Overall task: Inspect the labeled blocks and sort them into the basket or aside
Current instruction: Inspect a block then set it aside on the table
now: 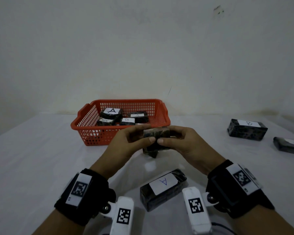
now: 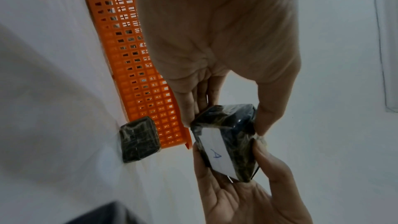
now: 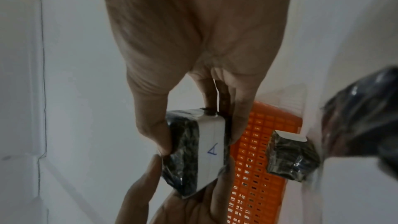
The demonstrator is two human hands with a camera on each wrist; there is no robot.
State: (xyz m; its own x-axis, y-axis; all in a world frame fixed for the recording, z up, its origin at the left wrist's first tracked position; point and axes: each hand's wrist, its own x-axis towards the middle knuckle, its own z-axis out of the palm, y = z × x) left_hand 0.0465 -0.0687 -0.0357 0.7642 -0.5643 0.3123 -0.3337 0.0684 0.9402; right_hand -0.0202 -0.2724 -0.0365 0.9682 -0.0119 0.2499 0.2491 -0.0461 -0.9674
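Held block: dark wrapped block (image 1: 157,135), above the table (image 1: 41,158), just near of the orange basket (image 1: 92,133), long axis left-right.
Hands: left hand (image 1: 126,145) and right hand (image 1: 185,143) each pinch one end.
Label: blue "A" faces away; only wrist views show it (image 2: 216,154).

The basket (image 1: 92,131) is sitting at the back of the counter (image 1: 41,158) with several blocks (image 1: 111,113) lying in it. Both hands are holding one block (image 1: 157,133) before it, another block (image 1: 163,189) is lying nearer, and two blocks (image 1: 247,129) are lying far right
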